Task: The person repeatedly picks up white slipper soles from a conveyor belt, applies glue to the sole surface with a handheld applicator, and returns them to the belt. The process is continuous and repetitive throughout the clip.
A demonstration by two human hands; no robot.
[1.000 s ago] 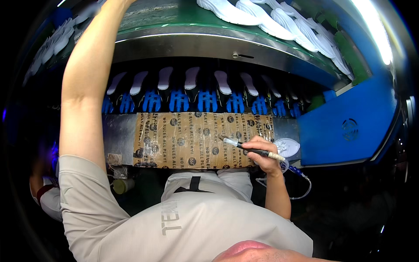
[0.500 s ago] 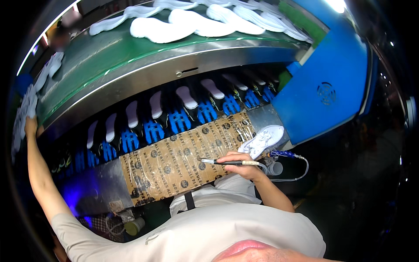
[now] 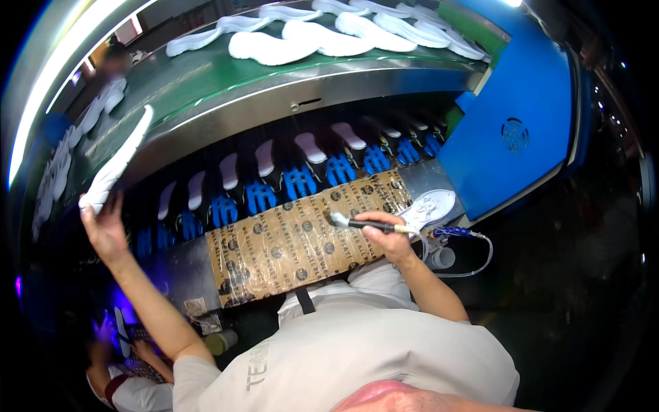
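Observation:
My left hand (image 3: 106, 230) grips a white shoe sole (image 3: 115, 165) by its lower end and holds it up on edge at the left, in front of the green conveyor. In my right hand (image 3: 389, 239) is a brush (image 3: 367, 224) with a black handle, its bristles toward the left. The brush hovers over a board wrapped in printed brown paper (image 3: 295, 242) and clear film. Just beyond my right hand, a white sole-shaped piece (image 3: 431, 209) with crumpled white bits on it rests at the board's right end.
White soles (image 3: 302, 42) lie in rows on the green belt (image 3: 206, 72). Under it hang several shoes (image 3: 310, 147) with pale soles, in blue clamps (image 3: 299, 181). A blue machine housing (image 3: 515, 117) stands right, near a clear hose (image 3: 489, 257) and a white cup (image 3: 443, 258). A co-worker's arm (image 3: 152, 358) shows lower left.
My left hand has come back from the far-left soles with one sole in it. My right hand, still holding the brush, has shifted little, and the bristles now show broader side on.

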